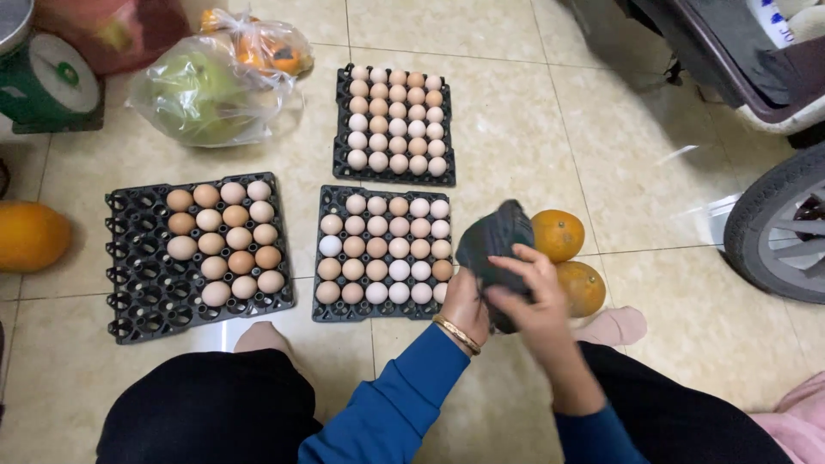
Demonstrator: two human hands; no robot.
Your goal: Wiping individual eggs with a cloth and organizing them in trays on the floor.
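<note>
- Both hands meet over the floor tiles (516, 112) just right of the nearest egg tray (382, 252); between them is a dark cloth (494, 236), bunched and lifted clear of the ground.
- The left hand (464, 305), a gold bangle (456, 335) at its wrist, closes around the cloth's lower part from beneath; the right hand (537, 292) lies over the top, fingers curled and pinching a fold — likely a two-handed grip to keep the loose fabric gathered.
- Two oranges (567, 258) sit on the tiles just behind the cloth, touching each other.
- Three black trays lie flat; the far tray (395, 125) and the nearest look full, while the left tray (199, 255) is only part filled — its left columns hold no eggs.
- A clear bag of fruit (210, 86) slumps beyond the trays.
</note>
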